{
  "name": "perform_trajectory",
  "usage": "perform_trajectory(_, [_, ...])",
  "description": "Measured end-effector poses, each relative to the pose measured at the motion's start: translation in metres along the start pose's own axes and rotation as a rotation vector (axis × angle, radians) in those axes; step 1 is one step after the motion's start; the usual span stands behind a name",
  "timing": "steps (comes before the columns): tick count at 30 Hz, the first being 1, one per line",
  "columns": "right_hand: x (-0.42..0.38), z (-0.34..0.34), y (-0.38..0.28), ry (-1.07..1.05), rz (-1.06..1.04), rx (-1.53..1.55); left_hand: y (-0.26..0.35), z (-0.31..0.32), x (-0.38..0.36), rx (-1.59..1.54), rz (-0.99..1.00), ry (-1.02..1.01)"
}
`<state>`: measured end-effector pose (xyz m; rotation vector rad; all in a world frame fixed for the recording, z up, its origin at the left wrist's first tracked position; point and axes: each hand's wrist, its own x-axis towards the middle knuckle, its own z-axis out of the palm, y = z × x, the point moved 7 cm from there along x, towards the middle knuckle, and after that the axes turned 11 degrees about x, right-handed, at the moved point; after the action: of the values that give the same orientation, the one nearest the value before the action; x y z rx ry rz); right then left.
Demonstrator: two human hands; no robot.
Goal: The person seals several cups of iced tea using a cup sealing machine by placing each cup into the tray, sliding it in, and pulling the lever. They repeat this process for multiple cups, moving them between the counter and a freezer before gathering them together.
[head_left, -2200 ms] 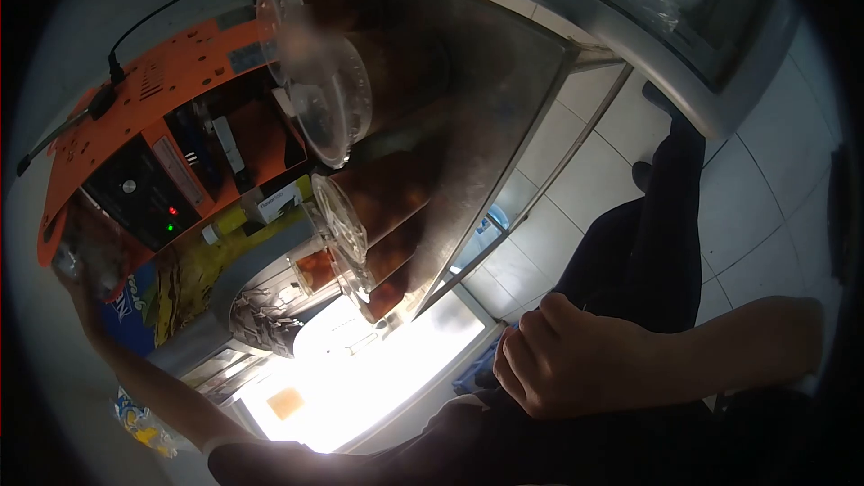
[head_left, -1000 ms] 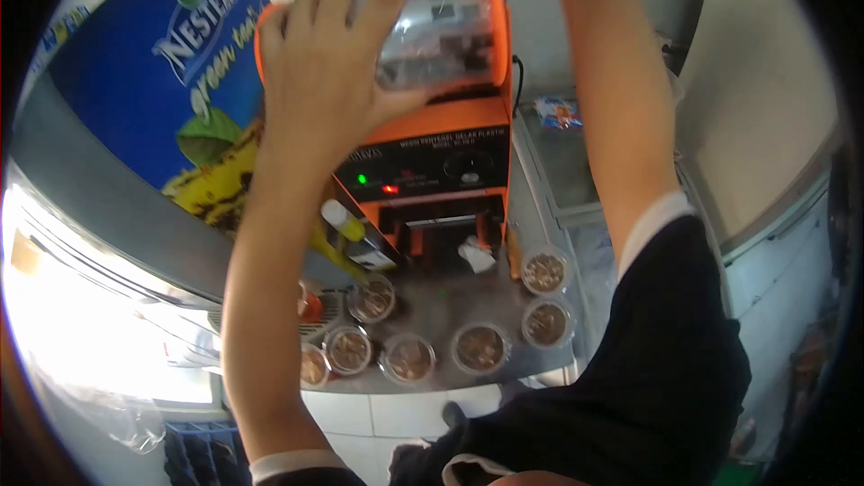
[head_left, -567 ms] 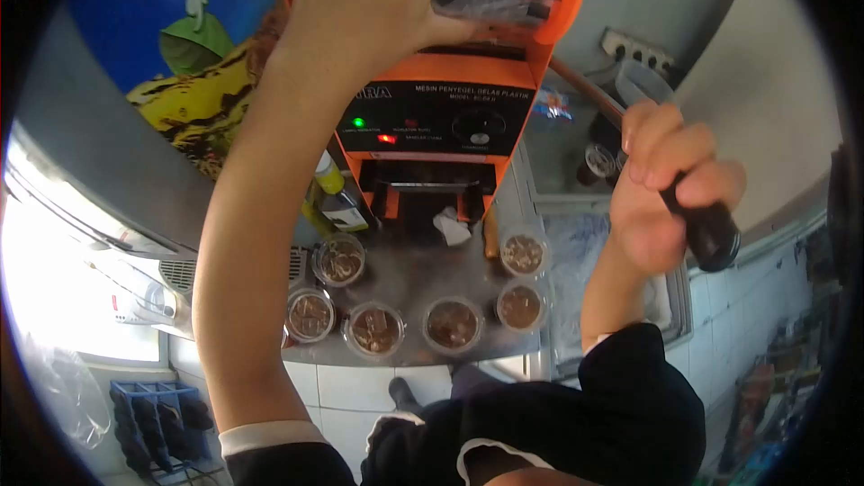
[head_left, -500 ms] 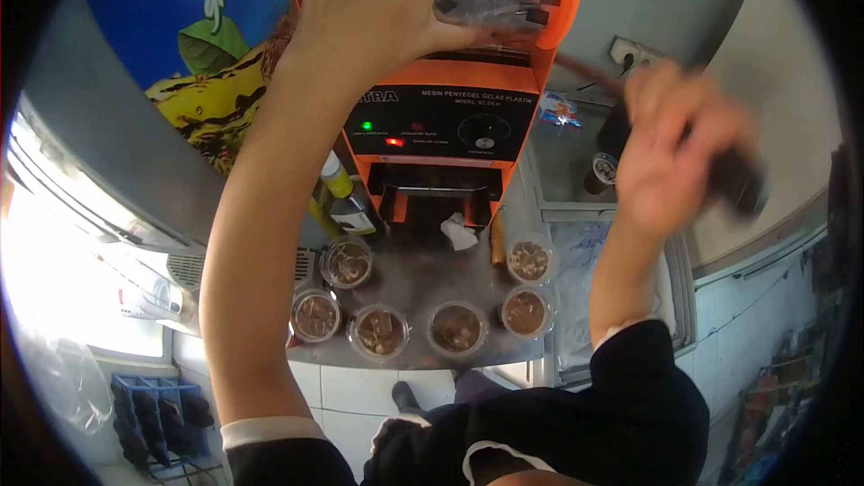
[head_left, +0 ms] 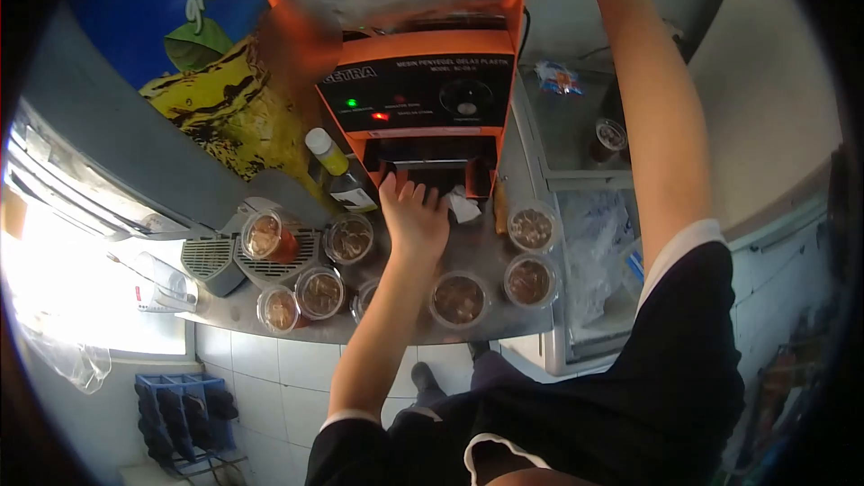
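Observation:
My left hand (head_left: pixel 416 220) is at the lower opening of the orange and black sealing machine (head_left: pixel 423 99), its fingers spread and reaching toward the slot, with no object seen in it. My right arm (head_left: pixel 661 99) stretches up past the machine's right side, and the right hand is cut off by the top edge. A crumpled white tissue (head_left: pixel 464 205) lies just right of my left hand. Plastic cups with iced brown drink, such as one in front (head_left: pixel 457 300) and one at the right (head_left: pixel 531 280), stand around the machine's front.
A yellow-capped bottle (head_left: pixel 340 171) stands left of the machine. Another filled cup (head_left: pixel 268 238) is on a drip tray (head_left: pixel 205 255). Behind my right arm is a cup (head_left: pixel 607 139) on a glass-topped surface. Plastic bags (head_left: pixel 594 261) lie at the right.
My left hand has come down from the machine's top to its lower opening. My right hand has gone up out of view. The view has shifted, showing more cups at the left.

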<state>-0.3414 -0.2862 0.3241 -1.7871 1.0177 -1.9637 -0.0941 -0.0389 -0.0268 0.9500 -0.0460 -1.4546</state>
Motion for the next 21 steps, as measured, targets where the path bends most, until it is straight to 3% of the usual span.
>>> perform_trajectory(3, [-0.097, -0.025, -0.043, -0.003, 0.095, 0.215, -0.014, 0.015, 0.044, -0.238, -0.033, -0.278])
perform_trajectory(6, [-0.170, -0.053, -0.071, 0.047, 0.202, 0.219, -0.015, 0.009, 0.036, -0.248, -0.037, -0.313])
perform_trajectory(9, [-0.222, -0.067, -0.077, -0.104, 0.110, 0.310, -0.015, -0.013, 0.011, -0.181, -0.112, -0.302])
perform_trajectory(14, [-0.322, -0.015, -0.062, -0.560, 0.530, 0.064, -0.018, -0.060, -0.036, -0.145, -0.259, -0.205])
perform_trajectory(16, [-0.348, 0.019, -0.059, -0.707, 0.262, -0.090, -0.020, -0.077, -0.053, -0.121, -0.284, -0.212])
perform_trajectory(21, [-0.402, 0.090, -0.058, -0.838, -0.249, -0.399, -0.017, -0.099, -0.064, 0.001, -0.278, -0.262])
